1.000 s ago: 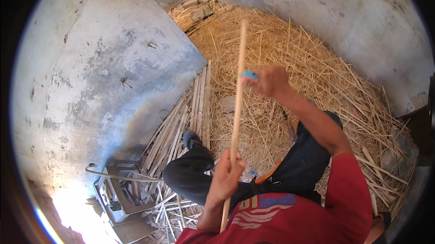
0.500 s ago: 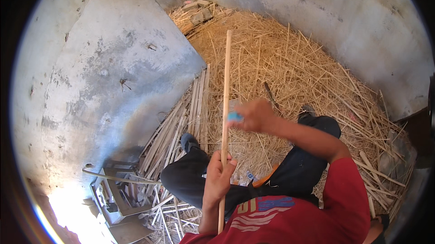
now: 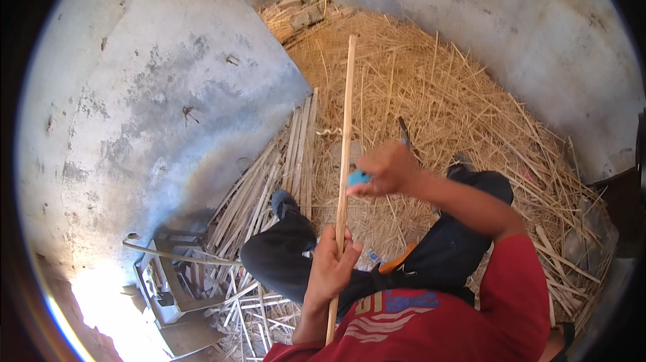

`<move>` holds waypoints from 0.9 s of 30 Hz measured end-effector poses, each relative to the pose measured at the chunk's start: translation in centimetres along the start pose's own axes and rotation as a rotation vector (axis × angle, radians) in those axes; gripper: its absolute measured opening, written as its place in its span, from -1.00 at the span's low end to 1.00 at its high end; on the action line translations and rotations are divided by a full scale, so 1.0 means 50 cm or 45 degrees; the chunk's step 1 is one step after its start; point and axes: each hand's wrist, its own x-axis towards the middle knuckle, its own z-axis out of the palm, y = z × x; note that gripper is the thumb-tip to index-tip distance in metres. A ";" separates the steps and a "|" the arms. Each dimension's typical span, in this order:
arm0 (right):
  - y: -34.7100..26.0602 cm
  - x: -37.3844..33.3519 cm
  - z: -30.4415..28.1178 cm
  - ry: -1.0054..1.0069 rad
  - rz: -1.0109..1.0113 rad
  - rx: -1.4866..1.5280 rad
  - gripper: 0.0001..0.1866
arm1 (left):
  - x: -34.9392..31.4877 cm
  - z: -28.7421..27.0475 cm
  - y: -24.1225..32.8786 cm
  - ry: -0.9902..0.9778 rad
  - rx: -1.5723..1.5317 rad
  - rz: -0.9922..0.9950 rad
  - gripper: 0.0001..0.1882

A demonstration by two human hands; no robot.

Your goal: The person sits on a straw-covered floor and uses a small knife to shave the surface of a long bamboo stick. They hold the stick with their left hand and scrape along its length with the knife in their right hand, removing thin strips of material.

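My left hand point(image 3: 330, 264) is closed round the lower part of a long pale bamboo or wooden strip point(image 3: 348, 99). The strip stands nearly straight up and away from my lap, its lower end against my red shirt. My right hand point(image 3: 388, 170) grips a small blue tool point(image 3: 359, 177) at the strip's right side, about midway up. Fingers hide most of that tool, so I cannot tell its exact kind. A pale curled shaving point(image 3: 328, 132) shows left of the strip. Between my legs are an orange object point(image 3: 397, 260) and a small blue-and-white item point(image 3: 374, 255).
Straw-like shavings point(image 3: 417, 86) cover the floor ahead. Long strips point(image 3: 296, 150) lie piled left of my foot. A dark tool point(image 3: 404, 132) rests on the shavings. A wooden box frame point(image 3: 178, 288) stands at lower left, below the wall point(image 3: 168, 73). Another wall point(image 3: 511, 39) rises at right.
A curled shaving now shows left of the strip. The strip and both hands appear slightly farther right, the strip tilted a little more; the grips are unchanged.
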 end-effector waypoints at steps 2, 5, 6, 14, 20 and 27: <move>0.035 0.026 -0.010 0.099 -0.072 -0.019 -0.29 | 0.004 -0.004 -0.009 -0.013 0.059 0.041 -0.79; 0.041 0.037 -0.011 0.171 -0.138 -0.035 -0.28 | 0.001 -0.007 -0.002 -0.040 0.123 0.115 -0.78; 0.074 0.035 -0.007 0.147 0.014 -0.116 -0.28 | -0.003 -0.001 0.002 -0.060 0.116 0.113 -0.78; 0.055 0.022 -0.003 0.120 0.074 -0.045 -0.26 | -0.026 0.000 -0.001 -0.055 0.023 0.007 -0.78; 0.207 0.036 -0.010 0.184 0.150 -0.202 -0.30 | -0.051 0.001 -0.010 -0.171 0.241 0.019 -0.76; 0.395 0.011 -0.054 -0.018 0.804 -0.357 -0.27 | -0.134 0.000 -0.054 -0.307 0.119 -0.242 -0.83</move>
